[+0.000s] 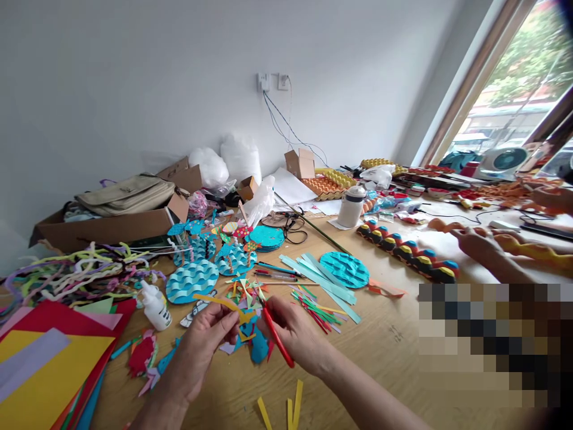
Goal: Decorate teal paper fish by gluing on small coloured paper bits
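Two bare hands work over the near middle of a wooden table (371,358). The left hand (208,328) pinches a yellow paper strip (219,301) between thumb and fingers, one end pointing to the far left. The right hand (295,334) is closed around red-handled scissors (281,345), blades pointing to the far side, just right of the strip; how wide the blades stand, I cannot tell.

Beneath and beyond the hands lie colored paper scraps (239,291) and a blue paper piece (259,346). Three more yellow strips (298,397) lie on the near edge. To the right of the scissors is a pile of thin, multicolored paper strips (316,310), and farther on, pale blue strips (329,283) beside a blue textured disc (344,270).

Left of the left hand, a white glue bottle (156,309) stands upright, near a wavy blue disc (191,282). At the near left is a stack of colored paper (58,370), with fuzzy pipe cleaners (89,275) beyond it. A white jar (351,208) stands farther off, right of center. At the right, another person's hand (477,243) is at an orange bumpy strip (519,245).
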Tool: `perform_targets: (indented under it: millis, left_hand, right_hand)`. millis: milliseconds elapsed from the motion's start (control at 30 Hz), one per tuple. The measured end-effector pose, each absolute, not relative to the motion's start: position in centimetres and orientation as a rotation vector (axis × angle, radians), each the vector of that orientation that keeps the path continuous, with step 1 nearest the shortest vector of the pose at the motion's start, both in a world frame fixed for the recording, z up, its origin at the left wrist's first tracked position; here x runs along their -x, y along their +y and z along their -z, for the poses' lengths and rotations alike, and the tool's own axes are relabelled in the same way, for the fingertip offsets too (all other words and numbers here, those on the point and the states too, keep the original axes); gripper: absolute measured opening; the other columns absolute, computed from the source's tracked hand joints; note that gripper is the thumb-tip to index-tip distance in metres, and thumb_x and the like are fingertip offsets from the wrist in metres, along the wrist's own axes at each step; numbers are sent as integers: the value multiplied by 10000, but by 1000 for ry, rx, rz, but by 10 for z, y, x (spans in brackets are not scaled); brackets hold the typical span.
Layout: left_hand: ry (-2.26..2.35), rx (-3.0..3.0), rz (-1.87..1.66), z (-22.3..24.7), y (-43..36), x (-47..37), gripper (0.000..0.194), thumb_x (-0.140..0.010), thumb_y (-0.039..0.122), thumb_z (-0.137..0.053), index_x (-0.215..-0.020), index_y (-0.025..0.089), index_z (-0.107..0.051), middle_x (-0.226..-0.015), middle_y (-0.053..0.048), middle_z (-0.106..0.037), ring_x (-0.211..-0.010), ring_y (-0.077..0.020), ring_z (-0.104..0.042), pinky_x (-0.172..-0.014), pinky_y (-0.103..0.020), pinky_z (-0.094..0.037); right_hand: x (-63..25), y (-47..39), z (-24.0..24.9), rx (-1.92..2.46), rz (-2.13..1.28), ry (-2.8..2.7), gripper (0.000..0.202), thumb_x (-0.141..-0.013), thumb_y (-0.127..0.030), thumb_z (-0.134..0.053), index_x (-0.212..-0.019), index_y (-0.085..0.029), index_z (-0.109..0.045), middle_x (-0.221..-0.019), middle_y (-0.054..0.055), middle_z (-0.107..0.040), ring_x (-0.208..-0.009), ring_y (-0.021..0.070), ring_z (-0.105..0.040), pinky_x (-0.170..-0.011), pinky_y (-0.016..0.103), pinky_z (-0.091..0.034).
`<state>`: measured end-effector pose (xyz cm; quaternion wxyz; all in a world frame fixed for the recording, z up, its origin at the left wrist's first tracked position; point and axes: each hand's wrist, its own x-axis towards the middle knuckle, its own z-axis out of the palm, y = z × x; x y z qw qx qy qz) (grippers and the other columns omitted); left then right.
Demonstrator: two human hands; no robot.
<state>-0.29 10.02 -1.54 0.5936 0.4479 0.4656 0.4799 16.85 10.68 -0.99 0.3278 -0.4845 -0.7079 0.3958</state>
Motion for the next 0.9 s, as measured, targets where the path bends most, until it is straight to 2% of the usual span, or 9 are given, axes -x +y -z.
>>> perform_targets:
  millis: [100,300,567,733,900]
  left_hand:
    - [1029,-1021,-1106,12,99,6,178,-651,330,-691,-688,171,-620,-581,34,-550,-553,-90,-478,-535,-192,-396]
    - [978,-993,-1103,12,98,2,198,-644,344,-702,-707,170,-632,-565,23,-561,-552,-104,-478,-513,-204,-388]
    - [982,-966,-1134,9,96,-4,223,-584,340,-744,-673,158,-650,-549,15,-571,-541,-106,-489,-512,-209,-403]
    - [977,-919,-1151,7,96,-5,218,-581,327,-752,-667,157,-646,-558,20,-570,-549,-101,-491,-529,-209,-411]
    - [938,-890,-1145,10,95,-5,200,-598,311,-750,-688,165,-646,-574,21,-576,-564,-101,-500,-534,-207,-410]
  right_hand:
    - [-179,102,7,1286,-834,-2109,258,-773,-372,-480,-621,-176,-411,-525,-58,-393,-479,63,-306,-445,196,-205]
    - [-179,97,5,1274,-647,-2255,253,-773,-374,-485,-626,-178,-423,-548,-46,-426,-490,64,-304,-483,192,-225]
    - [-176,94,4,1279,-568,-2270,174,-752,-314,-504,-642,-180,-486,-548,-36,-441,-492,75,-300,-495,198,-232]
    - [-176,93,3,1289,-529,-2275,191,-752,-316,-510,-619,-179,-500,-533,-26,-448,-483,82,-296,-492,203,-238]
    - [-176,93,1,1306,-519,-2289,216,-767,-320,-495,-606,-178,-499,-540,-6,-485,-492,91,-353,-491,204,-244]
